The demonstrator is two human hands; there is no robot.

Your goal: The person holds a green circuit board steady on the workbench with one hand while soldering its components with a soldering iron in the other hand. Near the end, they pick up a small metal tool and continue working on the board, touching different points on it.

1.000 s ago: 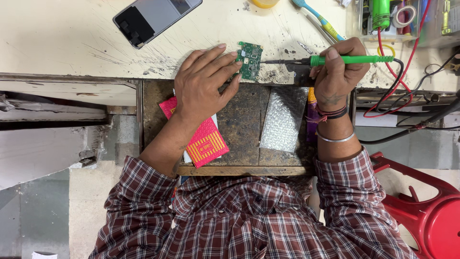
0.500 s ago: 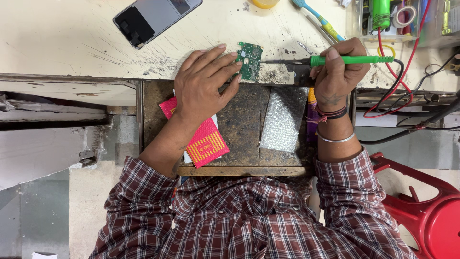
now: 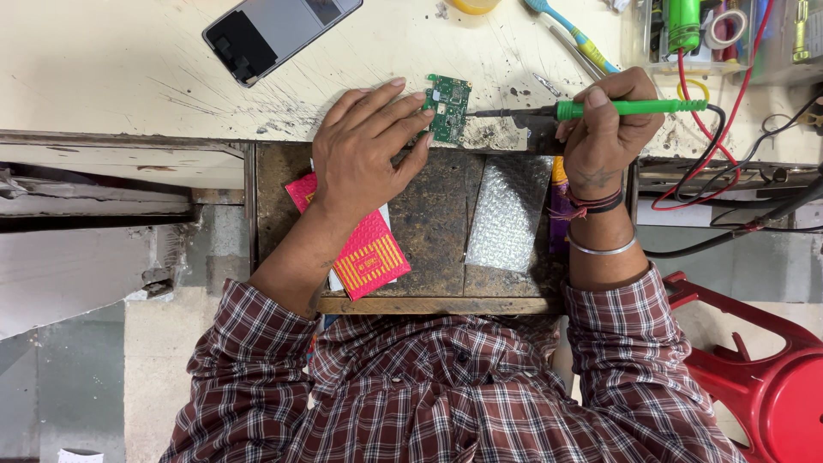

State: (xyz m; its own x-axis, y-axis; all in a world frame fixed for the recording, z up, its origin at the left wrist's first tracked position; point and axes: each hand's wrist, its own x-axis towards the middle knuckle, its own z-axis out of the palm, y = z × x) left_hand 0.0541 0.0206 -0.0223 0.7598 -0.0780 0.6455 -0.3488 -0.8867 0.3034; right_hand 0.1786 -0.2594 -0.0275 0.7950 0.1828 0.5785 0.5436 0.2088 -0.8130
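Note:
A small green circuit board (image 3: 448, 107) lies at the near edge of the pale scratched worktop (image 3: 129, 77). My left hand (image 3: 370, 153) rests flat beside it, fingertips touching and steadying the board's left side. My right hand (image 3: 604, 129) grips a green-handled soldering iron (image 3: 630, 108), its dark metal tip pointing left and meeting the board's right edge.
A phone (image 3: 279, 30) lies face down at the back left. An open drawer (image 3: 429, 231) below holds a red-and-yellow packet (image 3: 364, 253) and a bubble-wrap pouch (image 3: 507, 214). Red and black wires (image 3: 729, 146), tape and tools crowd the right. A red stool (image 3: 771, 377) stands at the lower right.

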